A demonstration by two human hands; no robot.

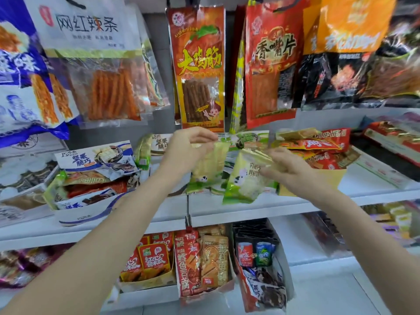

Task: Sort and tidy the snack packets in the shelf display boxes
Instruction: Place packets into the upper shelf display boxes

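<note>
My left hand [186,146] pinches the top edge of a pale green snack packet [210,165], which hangs below it above the middle shelf. To its right, my right hand [285,165] grips the top of a second green and white packet [246,185] whose lower end reaches over the shelf's front edge. Both packets are held in front of the green display box [244,138] at the middle of the shelf. A blue and white display box [91,212] with mixed packets stands at the left. A pile of red packets [327,153] lies at the right.
Large snack bags hang on hooks above, among them a tall red and yellow bag [200,71] just over my hands. The white shelf edge [204,210] runs across. Below it, boxes of red and orange packets [181,258] and a dark packet box [259,255] stand.
</note>
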